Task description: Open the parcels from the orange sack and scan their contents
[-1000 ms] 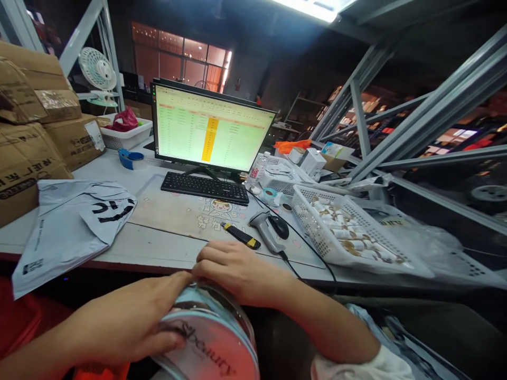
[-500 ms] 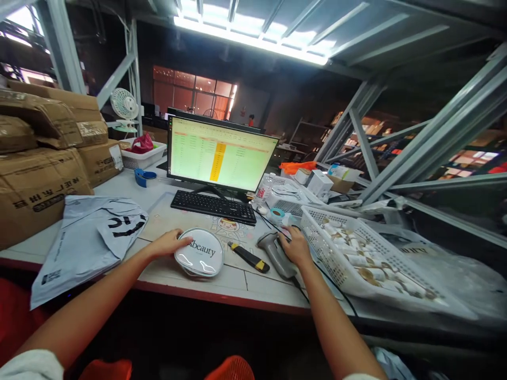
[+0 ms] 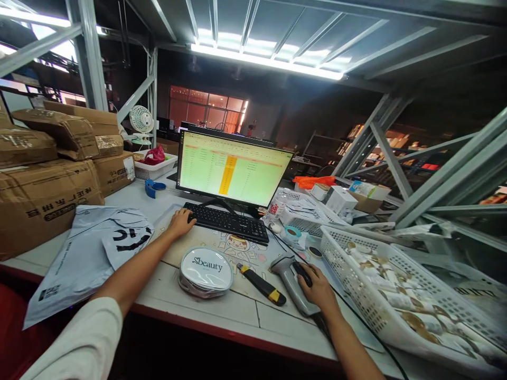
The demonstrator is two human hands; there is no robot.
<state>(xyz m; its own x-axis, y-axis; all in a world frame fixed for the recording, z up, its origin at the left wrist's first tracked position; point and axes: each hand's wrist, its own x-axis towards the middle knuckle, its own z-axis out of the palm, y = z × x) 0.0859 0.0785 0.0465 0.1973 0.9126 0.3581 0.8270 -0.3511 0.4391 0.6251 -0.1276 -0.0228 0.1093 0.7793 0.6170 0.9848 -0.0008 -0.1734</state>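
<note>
While the desk (image 3: 166,287) spreads across the lower half of the frame, I see cardboard boxes (image 3: 47,206) stacked along its left edge and a white basket (image 3: 348,285) of small rolls at lower right. Next in size come the lit monitor (image 3: 253,177) in the middle, showing a table with an orange column, and a pale mailer bag (image 3: 83,258) at lower left.

Just below the screen lies the black keyboard (image 3: 233,224). On its left end rests the person's left hand (image 3: 181,222), fingers loose, grasping nothing; half a second ago it was on the round "beauty" case (image 3: 206,269). That case now lies by itself at lower centre, lettered face up, near the desk's front edge. To my eye, attention has passed from the case to the computer.

Right of it are the grey scanner (image 3: 291,285) and, between the two, a black-and-yellow cutter (image 3: 261,285). Smallest is the black mouse (image 3: 303,273), beside the scanner, with the right hand (image 3: 320,289) bent around it, holding it.
</note>
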